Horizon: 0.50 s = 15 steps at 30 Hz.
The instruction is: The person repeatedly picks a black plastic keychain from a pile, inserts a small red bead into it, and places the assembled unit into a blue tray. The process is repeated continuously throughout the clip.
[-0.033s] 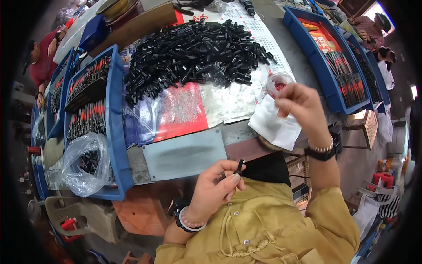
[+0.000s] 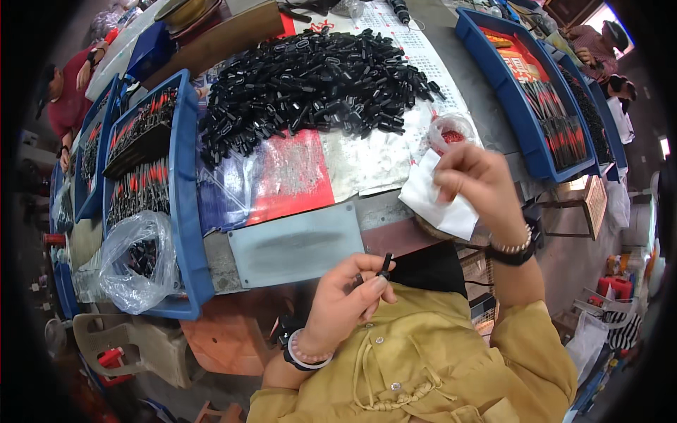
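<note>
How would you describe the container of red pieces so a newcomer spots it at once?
Start at the big heap of black parts. Move from its right end toward the right hand, stopping just beyond the white paper. The small, round, see-through container there differs from its neighbours by its bright red contents.

The lower end of the slim black stick-like piece (image 2: 387, 263) is hidden within the fingers of the bare left hand (image 2: 345, 295). The bare right hand (image 2: 483, 180) is blurred; beyond its fingers, the tiny red bits (image 2: 453, 136) are too small to distinguish.
</note>
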Tool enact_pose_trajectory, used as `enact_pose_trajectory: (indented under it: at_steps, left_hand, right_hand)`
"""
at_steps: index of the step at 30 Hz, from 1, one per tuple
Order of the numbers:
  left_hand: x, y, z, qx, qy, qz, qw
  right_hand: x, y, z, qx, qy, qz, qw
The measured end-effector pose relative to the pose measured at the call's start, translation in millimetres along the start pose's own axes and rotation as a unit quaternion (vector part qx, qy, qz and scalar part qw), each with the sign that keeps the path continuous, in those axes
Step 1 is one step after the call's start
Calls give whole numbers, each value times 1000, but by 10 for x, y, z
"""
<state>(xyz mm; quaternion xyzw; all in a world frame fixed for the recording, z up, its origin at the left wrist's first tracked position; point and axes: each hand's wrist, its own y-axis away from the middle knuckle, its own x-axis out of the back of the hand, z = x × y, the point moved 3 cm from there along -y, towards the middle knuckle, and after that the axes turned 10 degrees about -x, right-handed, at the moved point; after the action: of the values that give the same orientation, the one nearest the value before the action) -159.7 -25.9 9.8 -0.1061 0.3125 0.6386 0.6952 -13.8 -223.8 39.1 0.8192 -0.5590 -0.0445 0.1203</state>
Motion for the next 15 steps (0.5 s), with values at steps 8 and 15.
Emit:
enact_pose_trajectory:
  at_steps: [8,15]
  left_hand:
    - [-6,41,-20,-50,-57,-18,997]
    - [-9,73,29,-54,-79,-10,995]
  right_hand:
    - [-731,360,272,-148,-129,-162,967]
    - [-774,382,287,-179,-230,-152,945]
